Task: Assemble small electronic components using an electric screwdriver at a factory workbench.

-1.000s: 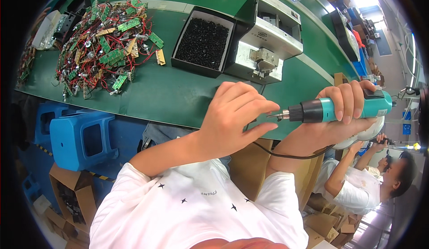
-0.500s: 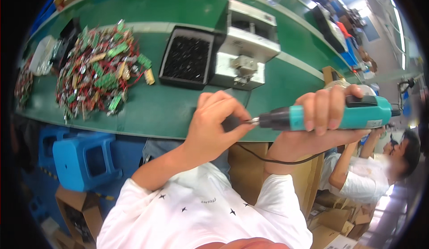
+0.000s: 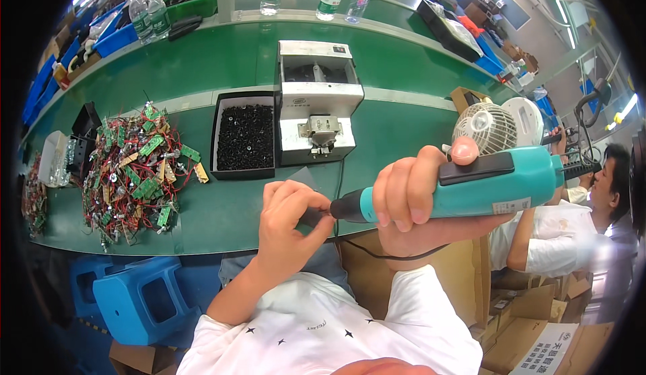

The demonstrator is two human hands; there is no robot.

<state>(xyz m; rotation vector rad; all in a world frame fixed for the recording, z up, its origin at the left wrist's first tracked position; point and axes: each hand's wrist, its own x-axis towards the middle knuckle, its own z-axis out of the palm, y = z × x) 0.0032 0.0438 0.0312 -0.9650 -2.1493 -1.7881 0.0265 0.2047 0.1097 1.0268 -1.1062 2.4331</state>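
View down onto a green workbench (image 3: 215, 220), clock directions counted from the left hand (image 3: 289, 220), just left of centre. In that hand, a thumb-and-finger pinch, apparently round a small dark piece (image 3: 310, 218), mostly hidden and too unclear to name. At 3 o'clock, a teal electric screwdriver (image 3: 471, 183) in the wrapped grip of the right hand (image 3: 420, 203), black nose right at the pinched fingertips; actual contact impossible to tell.

Likeliest trouble, as a judgement: a jab to the left fingertips, from a bit slipping sideways so close to skin. Also possible: a dropped or twisted piece, from too light a pinch against a turning tool; a snag, from the black cord (image 3: 377, 255) curving beneath the right wrist.

Containers next. At 11 o'clock, an open black box (image 3: 242, 173), well filled with small dark screws (image 3: 245, 129). At 12 o'clock, a pale metal machine (image 3: 299, 102) with an open top and a dark hollow inside. Between 9 and 10 o'clock, straight on the bench, a tangled heap of circuit boards (image 3: 138, 173) and red wires; just beyond, a whitish tray (image 3: 50, 160) with clear pieces, details too small. Far off, between 10 and 11 o'clock, blue bins (image 3: 111, 43), contents unclear.
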